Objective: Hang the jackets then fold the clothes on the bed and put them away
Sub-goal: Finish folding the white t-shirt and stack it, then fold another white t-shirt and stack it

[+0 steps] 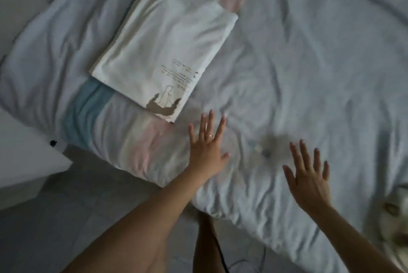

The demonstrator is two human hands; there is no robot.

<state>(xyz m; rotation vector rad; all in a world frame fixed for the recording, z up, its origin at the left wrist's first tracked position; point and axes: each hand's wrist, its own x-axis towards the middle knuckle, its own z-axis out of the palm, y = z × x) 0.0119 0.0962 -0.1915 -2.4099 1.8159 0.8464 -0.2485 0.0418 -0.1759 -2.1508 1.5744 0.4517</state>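
Dim bluish light. The bed (309, 62) carries a wrinkled pale grey-blue cover, with a teal, white and pink band (88, 109) crossing toward its left edge. Beyond the near edge lie grey floor tiles (66, 217), a white furniture corner (26, 162) at far left, and a dark cable (223, 261)

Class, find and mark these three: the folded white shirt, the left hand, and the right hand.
folded white shirt (163, 45): head view, plain middle of the top fold.
left hand (207, 148): head view, back of the hand.
right hand (309, 177): head view, back of the hand.

both hands reach forward, left hand (207, 149) and right hand (309, 177) flat, fingers spread.
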